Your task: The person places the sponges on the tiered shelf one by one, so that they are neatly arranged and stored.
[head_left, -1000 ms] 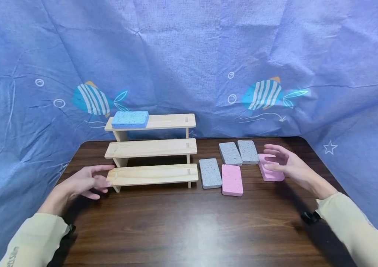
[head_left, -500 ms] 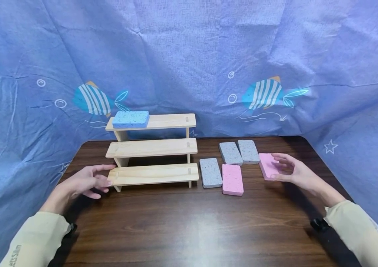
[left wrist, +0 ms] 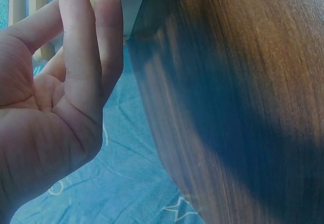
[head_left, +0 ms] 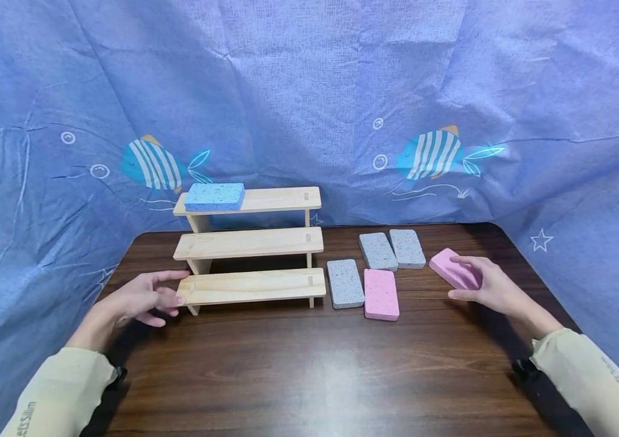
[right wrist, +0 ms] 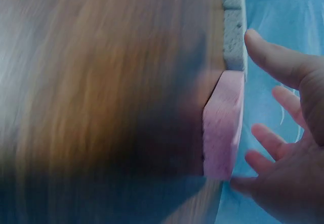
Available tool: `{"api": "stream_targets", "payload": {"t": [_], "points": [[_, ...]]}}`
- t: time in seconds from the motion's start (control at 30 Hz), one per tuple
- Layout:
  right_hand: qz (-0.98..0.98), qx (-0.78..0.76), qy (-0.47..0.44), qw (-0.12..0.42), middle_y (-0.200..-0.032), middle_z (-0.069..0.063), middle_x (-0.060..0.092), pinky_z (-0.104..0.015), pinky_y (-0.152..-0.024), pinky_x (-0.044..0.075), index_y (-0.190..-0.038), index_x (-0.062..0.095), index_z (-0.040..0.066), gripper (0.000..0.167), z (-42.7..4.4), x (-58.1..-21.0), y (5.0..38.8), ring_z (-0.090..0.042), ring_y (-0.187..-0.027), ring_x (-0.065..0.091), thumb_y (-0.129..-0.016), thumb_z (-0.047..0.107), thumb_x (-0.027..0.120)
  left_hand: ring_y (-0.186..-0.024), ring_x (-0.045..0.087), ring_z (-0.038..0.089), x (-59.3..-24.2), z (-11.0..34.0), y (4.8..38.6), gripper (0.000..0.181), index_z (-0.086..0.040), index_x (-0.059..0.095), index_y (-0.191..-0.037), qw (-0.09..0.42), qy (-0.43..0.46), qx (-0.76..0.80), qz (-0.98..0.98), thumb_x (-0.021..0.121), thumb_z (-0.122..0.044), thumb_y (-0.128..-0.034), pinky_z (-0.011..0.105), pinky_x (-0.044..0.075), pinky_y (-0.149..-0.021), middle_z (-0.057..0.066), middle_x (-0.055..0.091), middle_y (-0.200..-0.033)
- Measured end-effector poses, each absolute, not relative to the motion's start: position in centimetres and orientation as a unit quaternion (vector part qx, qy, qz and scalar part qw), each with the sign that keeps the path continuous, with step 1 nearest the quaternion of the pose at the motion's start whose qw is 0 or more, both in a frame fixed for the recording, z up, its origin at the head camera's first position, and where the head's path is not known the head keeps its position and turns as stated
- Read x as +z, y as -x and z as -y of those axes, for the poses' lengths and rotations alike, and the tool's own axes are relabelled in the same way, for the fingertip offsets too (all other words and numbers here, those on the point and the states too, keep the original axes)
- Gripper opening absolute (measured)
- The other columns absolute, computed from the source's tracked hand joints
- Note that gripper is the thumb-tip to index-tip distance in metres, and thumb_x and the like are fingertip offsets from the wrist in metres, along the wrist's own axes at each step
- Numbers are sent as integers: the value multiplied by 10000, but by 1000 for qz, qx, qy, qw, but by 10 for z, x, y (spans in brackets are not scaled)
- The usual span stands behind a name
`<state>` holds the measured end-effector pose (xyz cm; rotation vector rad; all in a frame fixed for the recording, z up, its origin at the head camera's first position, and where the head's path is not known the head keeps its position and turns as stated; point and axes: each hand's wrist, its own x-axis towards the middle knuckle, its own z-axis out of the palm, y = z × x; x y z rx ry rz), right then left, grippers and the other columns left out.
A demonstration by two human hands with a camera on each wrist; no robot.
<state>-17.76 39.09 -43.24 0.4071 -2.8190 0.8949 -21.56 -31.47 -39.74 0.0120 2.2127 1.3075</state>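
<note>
With loosely bent fingers, my left hand (head_left: 140, 298) touches the left end of the lowest tier of a three-tier wooden shelf (head_left: 255, 285). In the left wrist view, the hand's (left wrist: 76, 72) fingers reach up beside the shelf's side. At the right, my right hand (head_left: 492, 290) lies around a pink sponge (head_left: 451, 268), thumb and fingers spread. The right wrist view shows the sponge (right wrist: 223, 128) turned at an angle on the table, the thumb apart from it and a finger close to its near end. A blue sponge (head_left: 214, 196) lies on the top tier's left end.
Between the shelf and my right hand lie three grey sponges (head_left: 345, 284) and another pink sponge (head_left: 380, 294) on the dark wooden table (head_left: 266, 376). A blue fish-print cloth (head_left: 298, 109) hangs behind the table and along its sides.
My right hand has drawn back slightly toward the right and down around the pink sponge. That sponge has turned and shifted a little right. My left hand stays at the shelf.
</note>
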Motion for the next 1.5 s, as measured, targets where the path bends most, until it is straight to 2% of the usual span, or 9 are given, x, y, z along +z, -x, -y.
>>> {"api": "stream_targets", "payload": {"t": [0.1,0.2,0.47,0.63,0.8,1.03,1.23,1.4,1.5], "points": [[949,265,-136,103,-1289,-343,540,-636,-894,321,-1276,628,-6,752,-398,-438,177,-525,-1179,432,-645,231,962,-878,693,229,-398,315,216,835,-54,289,-1589,282,-3,487,-826,770,-197,-922,417,609,-632,119,706,-1109],[953,251,-129,109,-1259,-352,538,-684,-871,329,-1237,643,3,741,-406,-443,175,-541,-1175,417,-614,231,973,-874,694,224,-398,314,215,836,-55,290,-1589,282,0,489,-825,772,-195,-920,412,608,-628,116,708,-1104],[954,222,-144,140,-1055,-235,688,-356,-706,379,-1190,686,16,692,-419,-450,175,-317,-871,538,-590,180,989,-874,695,228,-396,313,214,837,-44,287,-1587,281,0,493,-824,771,-187,-918,415,609,-636,121,706,-1098],[962,206,-133,122,-922,-155,655,-397,-647,394,-1221,668,27,685,-418,-448,178,-274,-783,512,-639,226,969,-881,694,234,-395,314,214,838,-44,288,-1586,280,1,494,-823,771,-189,-918,420,609,-641,126,708,-1104],[965,199,-129,114,-1077,-267,682,-530,-696,458,-1249,651,11,661,-414,-446,181,-361,-871,604,-694,222,939,-891,692,235,-395,315,213,832,-44,283,-1588,281,1,495,-822,764,-183,-924,420,609,-642,128,706,-1117],[964,205,-128,114,-1099,-310,656,-562,-734,453,-1246,643,-9,642,-412,-444,180,-410,-921,595,-706,190,927,-892,697,232,-395,313,215,835,-52,285,-1591,284,7,498,-819,769,-173,-921,403,608,-631,113,708,-1105],[958,212,-147,123,-1067,-307,660,-470,-744,435,-1226,640,-49,623,-411,-443,182,-386,-901,582,-700,132,922,-883,699,226,-394,313,215,837,-38,290,-1584,281,8,500,-819,775,-161,-913,409,608,-631,116,708,-1097],[957,230,-142,110,-888,-168,643,-306,-644,378,-1233,635,-75,612,-410,-438,185,-274,-778,526,-718,104,915,-880,700,221,-394,313,215,835,-31,287,-1582,283,5,502,-817,773,-156,-914,405,607,-635,119,706,-1108],[954,259,-125,87,-899,-183,648,-257,-618,410,-1266,597,-100,633,-408,-434,185,-236,-766,574,-743,85,901,-882,699,220,-395,313,215,832,-30,286,-1582,284,3,503,-816,769,-152,-916,401,607,-634,120,704,-1113]]}}
